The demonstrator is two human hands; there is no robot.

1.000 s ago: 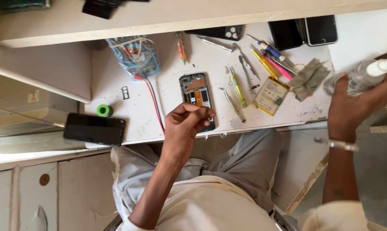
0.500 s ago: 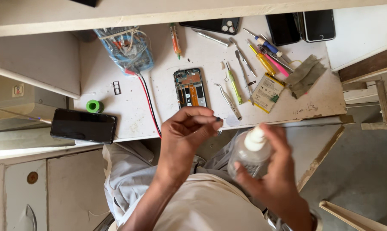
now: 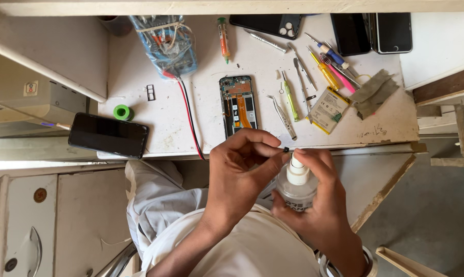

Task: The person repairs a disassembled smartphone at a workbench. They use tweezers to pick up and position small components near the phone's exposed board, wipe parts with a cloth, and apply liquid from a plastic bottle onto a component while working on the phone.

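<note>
Bottle [image 3: 296,191], clear plastic with a white ribbed nozzle, has risen closer to the worktop [image 3: 386,123] edge than half a second ago, clasped by the right hand [image 3: 319,208]. Left hand [image 3: 242,172] pinches a tiny black part [image 3: 286,149] beside the nozzle.

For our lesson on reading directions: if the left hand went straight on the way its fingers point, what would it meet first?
The left hand points toward the spray bottle in the right hand; it would likely meet the white nozzle first, though depth is unclear.

Dark phone screen [image 3: 108,135] at table's left edge
</note>
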